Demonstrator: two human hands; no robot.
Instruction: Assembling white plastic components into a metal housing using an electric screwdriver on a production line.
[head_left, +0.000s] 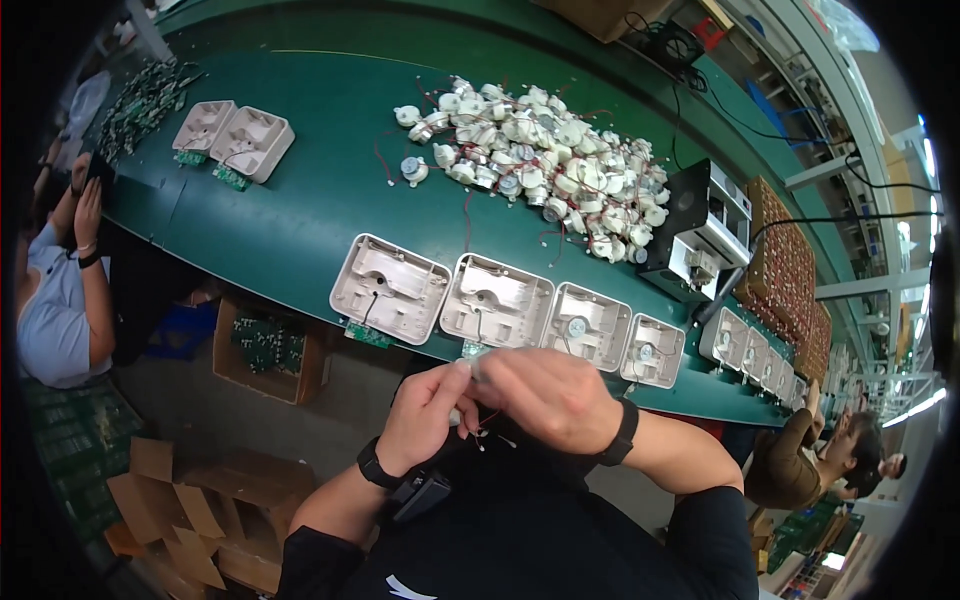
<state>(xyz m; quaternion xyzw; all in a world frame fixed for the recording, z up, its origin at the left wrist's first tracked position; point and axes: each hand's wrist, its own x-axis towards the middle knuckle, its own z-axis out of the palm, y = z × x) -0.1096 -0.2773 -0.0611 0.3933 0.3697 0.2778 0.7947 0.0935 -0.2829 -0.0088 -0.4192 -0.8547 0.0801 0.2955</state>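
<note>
My left hand (422, 412) is closed in a pinch above my lap, just off the bench edge. A small white part with thin wires (456, 416) shows partly between its fingers. My right hand (553, 398) meets it with curled, slightly blurred fingers; what they grip is hidden. Beyond my hands stand white plastic housings in a row. In the left housing (392, 288) and the second housing (498, 296), a dark cable runs out to a green circuit board (368, 334). The third housing (590, 325) and the fourth housing (655, 350) each contain a round white part.
A heap of white round parts with red wires (560, 150) covers the middle of the green bench (300, 200). A black-and-silver machine (700, 235) stands right of it. Two housings (250, 140) lie far left. Cardboard boxes (225, 510) sit on the floor. Other people work at both sides.
</note>
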